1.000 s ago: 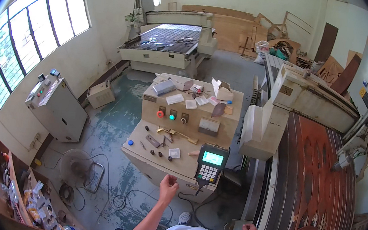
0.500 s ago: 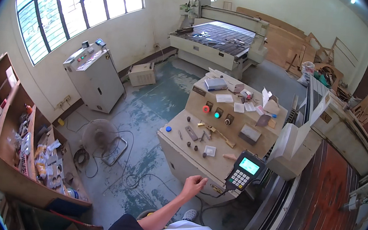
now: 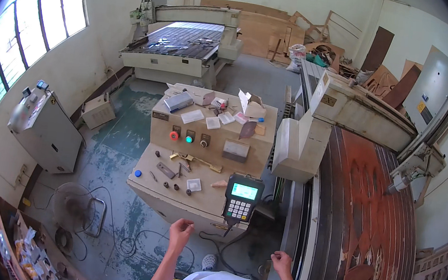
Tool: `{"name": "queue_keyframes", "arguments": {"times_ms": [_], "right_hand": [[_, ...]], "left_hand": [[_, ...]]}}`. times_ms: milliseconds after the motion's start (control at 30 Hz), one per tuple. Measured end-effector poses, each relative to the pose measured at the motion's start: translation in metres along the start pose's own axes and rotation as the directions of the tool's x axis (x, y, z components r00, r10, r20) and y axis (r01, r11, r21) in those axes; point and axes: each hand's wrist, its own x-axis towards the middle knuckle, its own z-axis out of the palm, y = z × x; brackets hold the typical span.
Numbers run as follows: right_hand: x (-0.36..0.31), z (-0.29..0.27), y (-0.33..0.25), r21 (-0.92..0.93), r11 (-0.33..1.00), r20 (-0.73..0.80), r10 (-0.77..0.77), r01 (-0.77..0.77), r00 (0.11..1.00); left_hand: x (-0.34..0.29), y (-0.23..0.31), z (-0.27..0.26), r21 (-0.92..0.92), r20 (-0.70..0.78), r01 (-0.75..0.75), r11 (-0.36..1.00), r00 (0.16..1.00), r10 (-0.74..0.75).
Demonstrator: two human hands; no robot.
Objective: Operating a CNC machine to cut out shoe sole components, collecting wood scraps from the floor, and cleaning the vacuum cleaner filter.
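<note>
My left hand (image 3: 181, 231) is raised in front of the control cabinet (image 3: 145, 172), its fingers curled into a loose pinch. Whether anything small is in it cannot be seen. Lower and to the right, my right hand (image 3: 281, 261) hangs beside the rail of the large machine, fingers curled; its contents, if any, are hidden. Neither hand visibly touches anything. Nearest to them is a handheld keypad controller (image 3: 242, 198) with a lit screen, at the cabinet's right front corner. On the cabinet top lie a brass-coloured tool (image 3: 205, 163), a flat metal block (image 3: 165, 170) and several small dark collet-like pieces (image 3: 176, 187).
A routing machine bed (image 3: 362, 211) with reddish sheet stock runs along my right, under its gantry (image 3: 368, 109). Another flatbed machine (image 3: 175, 60) stands at the back. At left are a floor fan (image 3: 72, 205), loose cables (image 3: 129, 245) and a grey cabinet (image 3: 53, 134).
My view has turned to the right, so the room sits farther left in the picture. My right hand and forearm show more fully; both hands stay curled.
</note>
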Motion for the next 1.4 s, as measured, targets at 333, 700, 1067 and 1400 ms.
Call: {"name": "queue_keyframes", "arguments": {"times_ms": [333, 700, 1067, 1400], "right_hand": [[0.011, 0.007, -0.026, -0.023, 1.0, 0.084, -0.012, 0.014, 0.996], [0.017, -0.001, -0.156, 0.143, 0.944, 0.763, -0.296, 0.296, 0.575], [-0.017, 0.144, -0.303, 0.393, 0.84, 0.888, -0.453, 0.374, 0.084], [-0.043, 0.358, -0.461, 0.376, 0.828, 0.866, -0.474, 0.415, 0.16]], "left_hand": [[0.006, -0.021, -0.016, 0.041, 0.049, 0.075, 0.996, 0.996, -0.077], [-0.232, -0.28, -0.096, -0.411, -0.403, 0.749, 0.52, 0.363, -0.84], [-0.375, -0.307, -0.086, -0.832, -0.19, 0.549, 0.076, -0.154, -0.97], [-0.197, -0.361, -0.303, -0.792, -0.312, 0.52, 0.321, 0.109, -0.944]]}}
